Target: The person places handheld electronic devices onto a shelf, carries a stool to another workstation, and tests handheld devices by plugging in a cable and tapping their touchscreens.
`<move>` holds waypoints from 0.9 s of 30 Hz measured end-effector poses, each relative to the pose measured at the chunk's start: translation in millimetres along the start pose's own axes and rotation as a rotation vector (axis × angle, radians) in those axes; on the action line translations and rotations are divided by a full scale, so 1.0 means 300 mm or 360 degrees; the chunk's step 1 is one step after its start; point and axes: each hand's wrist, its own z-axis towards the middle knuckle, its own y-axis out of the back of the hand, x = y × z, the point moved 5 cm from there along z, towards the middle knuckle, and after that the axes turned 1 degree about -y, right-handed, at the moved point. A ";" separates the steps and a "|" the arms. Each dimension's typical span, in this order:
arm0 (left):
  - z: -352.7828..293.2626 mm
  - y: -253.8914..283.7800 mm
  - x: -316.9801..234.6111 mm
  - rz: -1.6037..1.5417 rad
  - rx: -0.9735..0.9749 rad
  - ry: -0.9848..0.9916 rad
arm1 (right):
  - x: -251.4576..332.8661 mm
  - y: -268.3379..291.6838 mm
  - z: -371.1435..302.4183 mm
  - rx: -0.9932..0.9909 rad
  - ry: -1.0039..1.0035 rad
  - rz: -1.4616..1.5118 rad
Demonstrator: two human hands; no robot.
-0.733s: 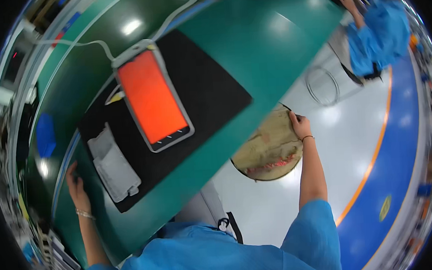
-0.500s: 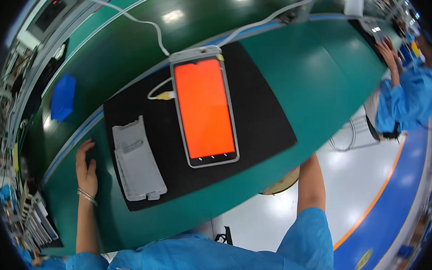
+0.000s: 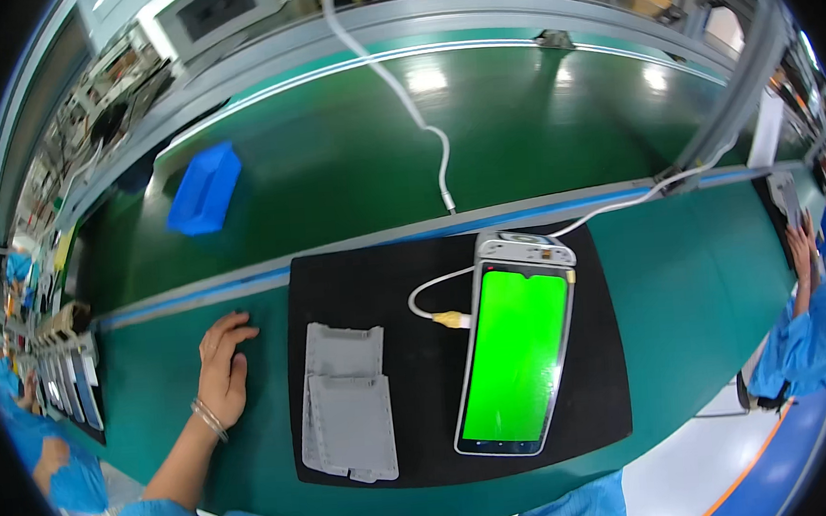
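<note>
My left hand (image 3: 221,366) rests on the green table just left of a black mat, fingers loosely bent and apart, with nothing in them. A bracelet is round its wrist. On the mat's left part, nearest to that hand, lies a grey plastic cover (image 3: 352,413). Farther right a handheld device (image 3: 516,356) with a thick top end lies face up, its screen plain bright green. Into its left side runs a white cable with a yellow-wrapped plug (image 3: 451,320). My right hand is out of view.
A blue bin (image 3: 205,189) lies on the green surface beyond a metal rail (image 3: 375,257). A white cable (image 3: 408,102) hangs down behind the mat. Flat devices (image 3: 71,388) stand in a rack at left. A co-worker's hands (image 3: 800,244) hold a device at far right.
The device's screen has turned from orange-red to green. My view has tilted up, and my right forearm has left the picture. My left hand stays beside the mat.
</note>
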 end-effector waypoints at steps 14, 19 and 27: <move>0.000 -0.005 -0.011 -0.0048 0.0046 -0.0130 | -0.165 -0.300 -0.330 0.0572 -0.0178 0.0055; 0.001 -0.041 -0.029 0.0114 0.0111 -0.0340 | -0.261 -0.288 -0.578 0.0600 -0.0382 0.0075; -0.085 -0.021 -0.090 -0.0094 0.0366 -0.0617 | -0.338 -0.255 -0.879 0.0655 -0.0693 0.0096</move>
